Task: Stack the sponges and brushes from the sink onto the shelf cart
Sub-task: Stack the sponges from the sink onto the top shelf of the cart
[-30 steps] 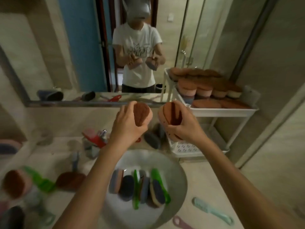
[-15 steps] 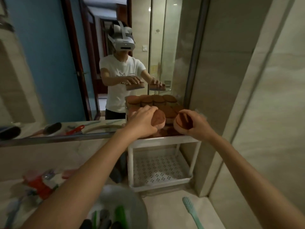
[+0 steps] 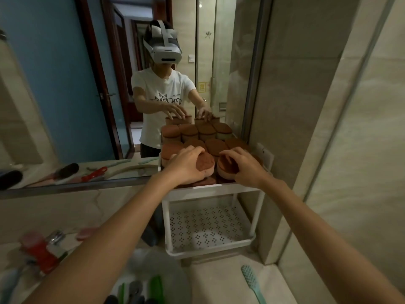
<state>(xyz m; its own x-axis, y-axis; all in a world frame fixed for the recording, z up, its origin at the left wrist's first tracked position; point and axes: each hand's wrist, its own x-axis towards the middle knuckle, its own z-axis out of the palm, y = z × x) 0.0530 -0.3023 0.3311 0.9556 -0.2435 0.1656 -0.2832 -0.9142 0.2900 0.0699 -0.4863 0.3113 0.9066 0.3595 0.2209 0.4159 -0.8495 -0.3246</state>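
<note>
My left hand [image 3: 186,166] grips a brown-topped oval sponge [image 3: 205,164] from above, over the front of the white shelf cart's [image 3: 219,190] top shelf. Just to its right, my right hand [image 3: 243,164] grips a second brown-topped sponge [image 3: 225,170] at the same level. Both sponges sit on or just above other sponges below; I cannot tell if they touch. Several more brown sponges [image 3: 215,145] fill the shelf behind them. At the bottom edge the sink [image 3: 175,279] shows green and dark brushes [image 3: 156,290].
The cart's perforated lower shelf [image 3: 208,229] holds nothing. A teal brush [image 3: 252,281] lies on the counter to the right of the sink. Red and clear items [image 3: 41,251] stand at the left. A mirror [image 3: 65,95] faces me; a wall [image 3: 361,150] is close on the right.
Both hands carried their sponges from above the sink, right and forward, down onto the cart's top shelf. The view swung from the sink up to the cart.
</note>
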